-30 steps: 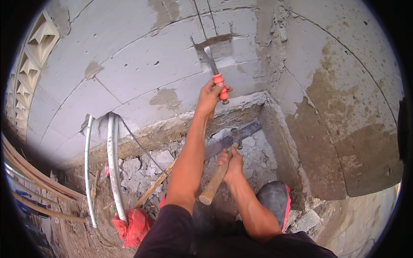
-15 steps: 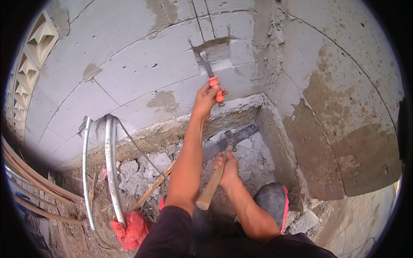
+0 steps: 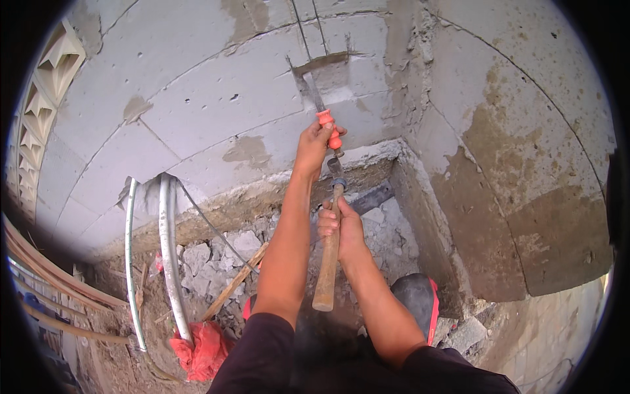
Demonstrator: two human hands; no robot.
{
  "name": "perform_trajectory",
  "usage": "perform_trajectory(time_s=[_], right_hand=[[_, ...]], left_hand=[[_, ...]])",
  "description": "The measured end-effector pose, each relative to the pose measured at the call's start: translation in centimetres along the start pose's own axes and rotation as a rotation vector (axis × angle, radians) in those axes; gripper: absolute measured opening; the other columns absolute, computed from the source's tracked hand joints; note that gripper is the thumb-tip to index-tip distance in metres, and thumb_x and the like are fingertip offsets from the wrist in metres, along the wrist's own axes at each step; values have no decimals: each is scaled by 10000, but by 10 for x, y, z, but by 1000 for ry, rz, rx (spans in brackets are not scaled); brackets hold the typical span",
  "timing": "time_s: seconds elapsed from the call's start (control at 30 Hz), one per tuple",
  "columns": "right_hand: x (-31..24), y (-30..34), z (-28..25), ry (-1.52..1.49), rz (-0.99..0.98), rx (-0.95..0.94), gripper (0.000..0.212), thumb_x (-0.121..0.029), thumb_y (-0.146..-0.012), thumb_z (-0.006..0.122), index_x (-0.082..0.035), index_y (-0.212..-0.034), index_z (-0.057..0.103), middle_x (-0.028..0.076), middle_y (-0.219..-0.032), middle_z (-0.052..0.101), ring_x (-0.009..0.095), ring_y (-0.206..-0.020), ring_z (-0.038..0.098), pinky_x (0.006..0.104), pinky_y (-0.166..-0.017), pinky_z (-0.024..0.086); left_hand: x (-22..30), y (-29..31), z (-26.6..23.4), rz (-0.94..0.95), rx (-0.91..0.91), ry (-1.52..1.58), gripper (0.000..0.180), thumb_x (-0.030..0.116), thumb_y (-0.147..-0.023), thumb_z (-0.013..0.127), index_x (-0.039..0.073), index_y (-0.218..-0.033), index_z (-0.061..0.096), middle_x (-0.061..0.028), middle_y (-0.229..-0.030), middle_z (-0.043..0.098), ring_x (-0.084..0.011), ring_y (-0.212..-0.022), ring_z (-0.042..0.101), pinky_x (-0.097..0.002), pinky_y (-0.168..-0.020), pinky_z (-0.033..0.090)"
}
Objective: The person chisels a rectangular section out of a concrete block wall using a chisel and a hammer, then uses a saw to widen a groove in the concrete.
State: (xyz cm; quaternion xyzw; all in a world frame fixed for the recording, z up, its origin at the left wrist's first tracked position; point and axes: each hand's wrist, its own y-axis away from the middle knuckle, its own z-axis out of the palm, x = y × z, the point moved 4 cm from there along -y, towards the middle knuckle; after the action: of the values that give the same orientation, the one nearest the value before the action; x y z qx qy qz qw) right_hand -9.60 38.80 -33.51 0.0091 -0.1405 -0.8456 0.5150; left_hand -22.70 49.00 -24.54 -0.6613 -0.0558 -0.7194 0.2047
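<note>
My left hand [image 3: 312, 150] is closed round the orange-red handle of a chisel [image 3: 326, 118]. Its flat steel blade points up into a shallow rectangular recess [image 3: 331, 77] cut in the pale block wall. Just below, my right hand [image 3: 342, 231] grips the wooden handle of a hammer [image 3: 327, 262]. The hammer's metal head is up at the butt end of the chisel handle, touching it or very near; I cannot tell which.
White pipes [image 3: 168, 243] and a thin dark rod come out of a hole at the lower left. A red plastic bag [image 3: 200, 351], a wooden strip [image 3: 235, 282] and broken rubble [image 3: 244, 244] lie below. A second wall [image 3: 499, 164] rises on the right; a dark shoe [image 3: 415, 303] stands near it.
My right hand has raised the hammer, bringing its head up from over the rubble to the chisel's butt. The left hand and chisel have barely shifted.
</note>
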Motion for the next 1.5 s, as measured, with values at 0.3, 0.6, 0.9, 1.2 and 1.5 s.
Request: perform_trajectory(time_s=[0.3,0.6,0.9,1.2,1.5], right_hand=[[-5,6,19,-30,-27,-18,366,-371,-1054,481,-31,-932,539,-29,-679,455,78,-498,417,227,-450,395],[-7,-10,10,-43,-1,22,332,-399,-1069,442,-78,-997,489,-43,-676,432,76,-519,413,234,-468,379],[-10,-13,8,-147,44,-19,329,-390,-1065,447,-77,-981,504,-48,-679,436,69,-520,409,229,-463,362],[-10,-4,17,-23,-13,6,312,-375,-1063,459,-76,-984,507,-37,-690,443,72,-517,399,233,-463,348],[1,8,-39,-75,-59,242,299,-368,-1057,427,-95,-954,488,-29,-691,418,102,-544,410,262,-486,361]], left_hand=[[-2,-6,-7,46,59,-27,325,240,-1049,553,-32,-1224,592,-110,-1029,702,-151,-908,613,-314,-811,502],[6,-8,-5,48,37,9,327,233,-1039,568,-42,-1215,594,-101,-1020,700,-154,-917,621,-309,-796,498],[12,-11,-7,62,44,-40,323,241,-1030,555,-30,-1195,613,-101,-1070,706,-164,-967,630,-321,-863,498],[11,-10,-4,47,47,-5,309,233,-1034,561,-37,-1180,603,-131,-1087,712,-182,-969,650,-345,-871,518],[7,0,4,26,83,19,314,252,-1034,571,-36,-1146,627,-111,-1015,708,-154,-876,623,-319,-741,499]])
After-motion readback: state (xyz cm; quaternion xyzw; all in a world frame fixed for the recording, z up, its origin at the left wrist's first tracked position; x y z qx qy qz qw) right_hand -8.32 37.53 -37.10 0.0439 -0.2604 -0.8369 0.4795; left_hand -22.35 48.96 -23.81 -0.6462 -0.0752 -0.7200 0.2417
